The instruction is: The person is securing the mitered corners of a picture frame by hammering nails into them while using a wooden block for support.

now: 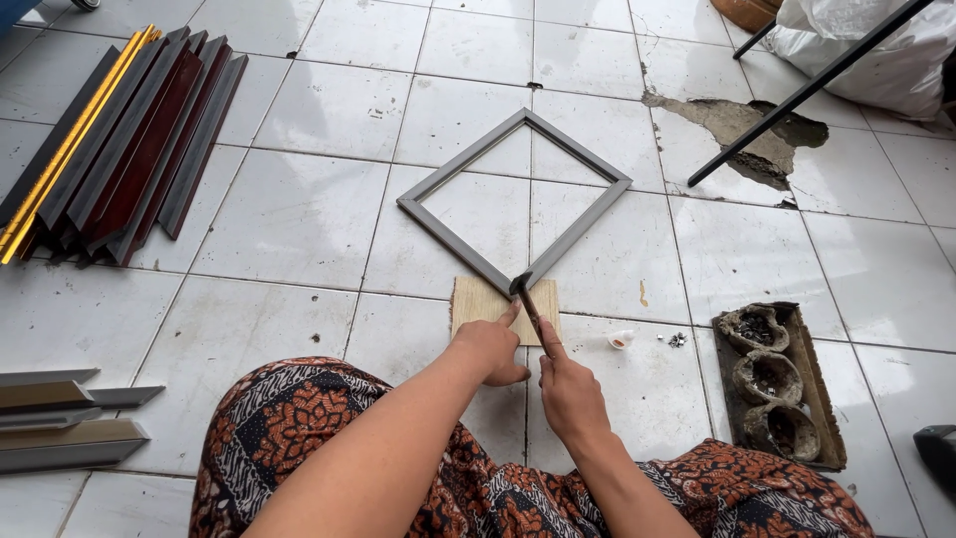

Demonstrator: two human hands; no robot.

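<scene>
Sitting at the near right on the white tiled floor [299,214] is a long dark grimy tray [819,399] that carries three crusted round cups [767,377] in a row; the farthest cup has small dark metal bits in it, and what the other two contain cannot be made out. Just left of the tray lie a small white cap [620,340] and a little scatter of tiny nails [677,340].

The square grey moulded picture frame [453,237] lies flat on the floor, turned like a diamond, with its near corner resting on a small pale wooden board [478,299]. The right hand [570,394] is closed around the handle of a slim dark hammer [528,304], index finger stretched along the shaft, and the hammer head sits right at that near corner of the frame. The left hand [488,349] is curled in a loose fist on the board just left of the hammer, one finger pointing at the corner; whether its grip pinches anything cannot be told. The frame corner is thus just beyond both hands, between their fingertips.

Far left, a fanned stack of long frame mouldings [119,139] in grey, dark red and gold lies on the tiles. Near left are a few shorter grey and brown moulding offcuts [70,423]. Far right, a black metal rod [807,85] slants over a broken tile patch [742,130], with a white sack [876,50] behind it. The person's patterned brown batik cloth [299,428] covers the knees.
</scene>
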